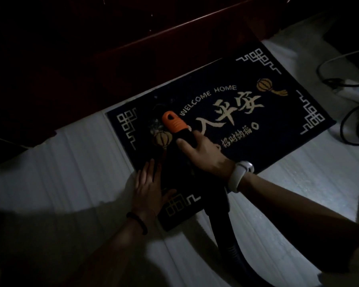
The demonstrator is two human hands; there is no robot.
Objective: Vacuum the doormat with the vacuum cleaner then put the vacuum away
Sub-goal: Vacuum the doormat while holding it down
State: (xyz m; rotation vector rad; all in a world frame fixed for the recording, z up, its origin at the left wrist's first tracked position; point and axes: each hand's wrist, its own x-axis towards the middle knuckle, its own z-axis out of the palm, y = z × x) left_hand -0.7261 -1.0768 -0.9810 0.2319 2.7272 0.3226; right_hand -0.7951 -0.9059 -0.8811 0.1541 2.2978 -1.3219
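Right hand [203,151] grips rigid black-and-orange vacuum nozzle [174,125]; left hand [150,187] flat, fingers straight, pins thin dark printed doormat [278,112]. Mat looks light, floppy; hold near edge.

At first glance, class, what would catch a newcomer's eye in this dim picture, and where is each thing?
The dark doormat with pale "WELCOME HOME" lettering lies angled across the pale floor in mid-frame. On its left part, the bright orange nozzle of the black vacuum hose stands out, gripped by the right hand. The left hand presses flat on the mat's near corner.
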